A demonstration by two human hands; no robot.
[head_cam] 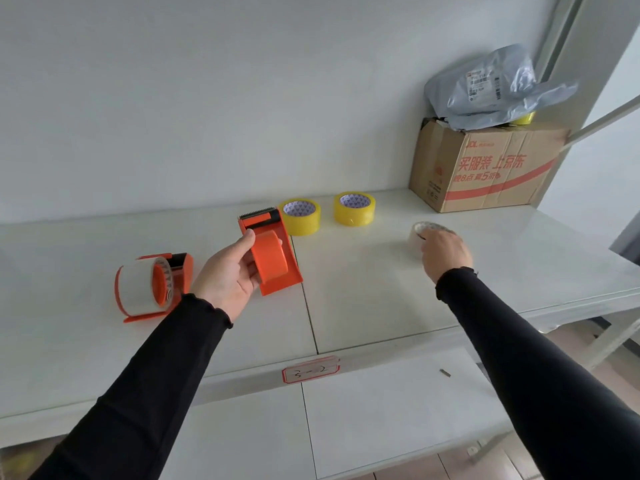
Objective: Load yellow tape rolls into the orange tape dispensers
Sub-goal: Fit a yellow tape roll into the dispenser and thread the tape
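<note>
empty orange dispenser (pixel 273 251) on tabletop (pixel 363 289), left hand (pixel 230 271) clamped on its hub | two yellow rolls (pixel 300 216) (pixel 354 208) just behind-right of that dispenser | right hand (pixel 445 252) farther right, closed over clear roll (pixel 420 233) | second dispenser (pixel 152 285) to its left, holding a clear roll

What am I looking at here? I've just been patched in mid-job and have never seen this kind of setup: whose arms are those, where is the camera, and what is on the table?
No machine: a person in black sleeves, filmed by one camera worn on their head, looking down. The left hand grips an empty orange tape dispenser. The right hand rests on a clear tape roll on the white table. Two yellow tape rolls wait behind. At left lies a second dispenser holding a clear roll. A cardboard box with a grey bag on top sits far right.
</note>
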